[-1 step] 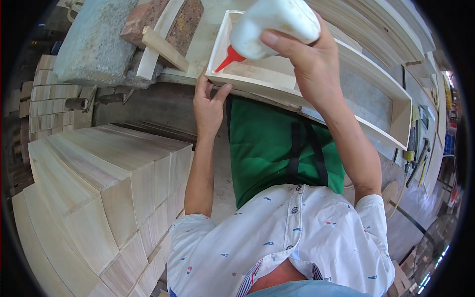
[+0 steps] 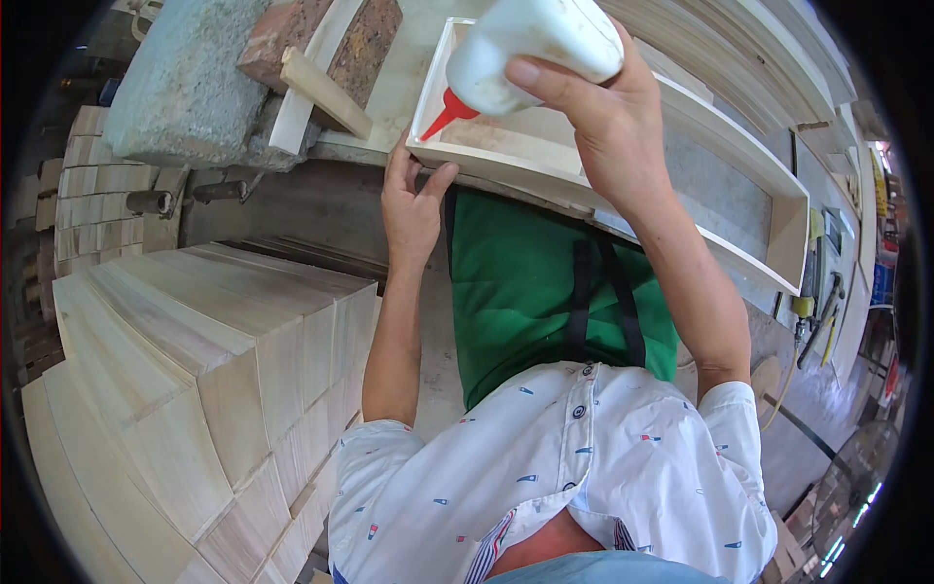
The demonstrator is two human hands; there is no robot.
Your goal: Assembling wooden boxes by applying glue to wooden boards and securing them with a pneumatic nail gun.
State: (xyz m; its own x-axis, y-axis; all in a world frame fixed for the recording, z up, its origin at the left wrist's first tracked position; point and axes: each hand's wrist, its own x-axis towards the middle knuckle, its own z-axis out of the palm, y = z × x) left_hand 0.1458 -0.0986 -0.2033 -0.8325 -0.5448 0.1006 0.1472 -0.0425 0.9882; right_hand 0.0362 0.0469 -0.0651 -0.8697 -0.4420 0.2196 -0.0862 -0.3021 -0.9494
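Observation:
My right hand is wrapped around a white squeeze bottle, tilted so its red nozzle points down and left. The nozzle's tip sits at the near left corner of a long, pale wooden frame, inside its rim; I cannot tell if it touches the wood. At that same corner, my left hand grips the frame from outside, thumb against the near side and fingers around the left end. Any glue leaving the tip is too small to make out.
Left of the frame stand a rough concrete block and a reddish brick, with a wooden stick leaning there. Stacked boards rise beside my left arm. A hammer lies at the right. Long strips lie beyond the frame.
The bottle and my right hand have shifted very slightly left. My left hand and the frame stay where they were.

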